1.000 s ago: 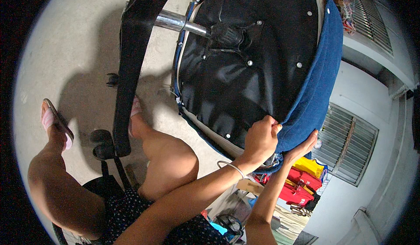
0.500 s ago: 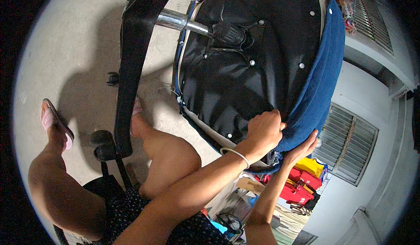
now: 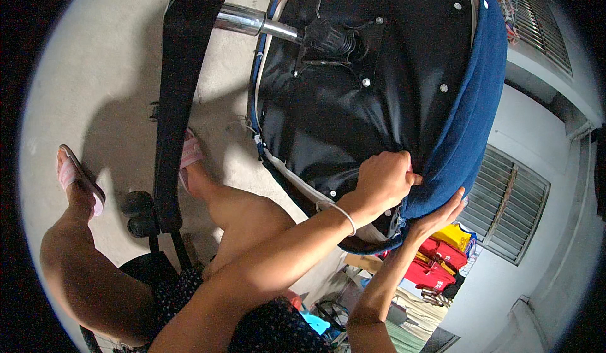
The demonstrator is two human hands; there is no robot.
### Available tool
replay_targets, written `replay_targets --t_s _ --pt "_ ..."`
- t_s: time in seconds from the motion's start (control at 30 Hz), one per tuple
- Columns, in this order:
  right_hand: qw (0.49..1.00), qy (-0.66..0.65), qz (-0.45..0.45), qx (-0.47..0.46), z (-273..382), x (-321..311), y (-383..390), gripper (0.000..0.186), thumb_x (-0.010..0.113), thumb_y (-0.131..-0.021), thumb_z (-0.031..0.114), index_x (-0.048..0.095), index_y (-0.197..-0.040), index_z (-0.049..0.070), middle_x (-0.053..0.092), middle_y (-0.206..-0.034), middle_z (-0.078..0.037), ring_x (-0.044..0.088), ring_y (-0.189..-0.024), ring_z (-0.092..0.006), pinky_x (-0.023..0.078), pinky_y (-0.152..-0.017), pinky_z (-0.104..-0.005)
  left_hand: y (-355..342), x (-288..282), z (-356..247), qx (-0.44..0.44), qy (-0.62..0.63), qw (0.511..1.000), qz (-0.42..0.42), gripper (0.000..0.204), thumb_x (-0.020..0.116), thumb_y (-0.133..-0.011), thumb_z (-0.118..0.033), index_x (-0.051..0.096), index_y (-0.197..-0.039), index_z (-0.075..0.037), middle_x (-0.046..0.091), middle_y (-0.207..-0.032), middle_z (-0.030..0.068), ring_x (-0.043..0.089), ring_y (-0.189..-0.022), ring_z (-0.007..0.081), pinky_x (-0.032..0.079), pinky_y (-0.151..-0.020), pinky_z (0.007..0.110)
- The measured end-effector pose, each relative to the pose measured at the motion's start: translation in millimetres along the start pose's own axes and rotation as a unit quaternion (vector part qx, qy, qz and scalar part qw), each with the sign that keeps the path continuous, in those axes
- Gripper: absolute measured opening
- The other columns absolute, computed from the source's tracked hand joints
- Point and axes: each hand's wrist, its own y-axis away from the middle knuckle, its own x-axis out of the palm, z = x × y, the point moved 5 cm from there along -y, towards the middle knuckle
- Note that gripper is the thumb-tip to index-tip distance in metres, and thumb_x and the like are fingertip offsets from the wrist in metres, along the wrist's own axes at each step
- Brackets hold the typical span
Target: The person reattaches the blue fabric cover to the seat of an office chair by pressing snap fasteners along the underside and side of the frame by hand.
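A chair seat lies tipped on its side, its black underside (image 3: pixel 353 119) facing me and blue denim fabric (image 3: pixel 457 126) wrapping the right side. My left hand (image 3: pixel 386 179), with a pale bangle at the wrist, is closed at the line where black lining meets denim. Creases in the lining run toward this fist; the exact edge pinched is hidden by the fingers. Lower right, my right hand (image 3: pixel 439 217) presses against the denim from outside, fingers stretched out. Frayed threads and a loose rim of fabric (image 3: pixel 372 246) show between both wrists.
A chrome post (image 3: pixel 246 20) joins the seat to a black base leg (image 3: pixel 180 113) with casters (image 3: pixel 140 214) near my knees. Concrete floor (image 3: pixel 82 88) spreads left. Right of the seat are folded red and yellow garments (image 3: pixel 442 258) and a louvred window (image 3: pixel 514 201).
The seat's right edge sits slightly farther right, and the base leg slightly farther left. My left fist has shifted a little upward along the lining's edge; my right hand keeps its place on the denim.
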Motion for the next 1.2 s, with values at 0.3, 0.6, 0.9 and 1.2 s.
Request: replay_targets --t_s 0.3,0.6,0.9,1.2 --pt "0.999 -0.029 -0.029 -0.009 -4.7 -0.5 -4.4 0.043 0.050 -0.089 0.040 0.054 -0.103 -0.001 0.052 -0.098 -0.010 0.046 -0.091 -0.0198 0.035 -0.087 -0.0329 8.2 -2.9 1.2 0.001 0.021 1.000 0.001 0.026 0.069 -0.074 -0.029 0.060 -0.072 -0.004 0.063 -0.067 0.0150 0.064 -0.064 0.0300 0.049 -0.057 0.041" --pt "0.999 0.002 -0.025 -0.019 -4.6 -4.7 -9.1 0.048 0.051 -0.090 0.035 0.046 -0.116 -0.005 0.053 -0.111 -0.016 0.049 -0.097 -0.0231 0.038 -0.090 -0.0347 22.8 -7.8 -3.7 0.061 0.089 0.994 0.011 0.025 0.071 -0.074 -0.021 0.057 -0.078 -0.001 0.064 -0.071 0.0142 0.065 -0.066 0.0272 0.049 -0.059 0.035" --pt "0.999 -0.028 -0.020 -0.014 -5.3 -6.2 -6.7 0.046 0.051 -0.090 0.035 0.048 -0.114 -0.004 0.054 -0.107 -0.015 0.050 -0.093 -0.0225 0.040 -0.086 -0.0342 37.0 -9.0 -20.9 0.086 0.065 0.993 -0.054 0.024 0.069 -0.075 -0.022 0.054 -0.075 -0.003 0.057 -0.069 0.0125 0.059 -0.063 0.0265 0.045 -0.057 0.039" --pt "0.999 0.002 -0.005 -0.032 -14.9 -7.4 -6.4 0.048 0.052 -0.089 0.033 0.046 -0.119 -0.004 0.051 -0.114 -0.017 0.049 -0.100 -0.0241 0.038 -0.091 -0.0350 33.1 0.1 -8.0 0.047 0.132 0.988 -0.062 0.025 0.066 -0.077 -0.018 0.050 -0.069 -0.001 0.051 -0.062 0.0125 0.051 -0.057 0.0261 0.040 -0.054 0.038"
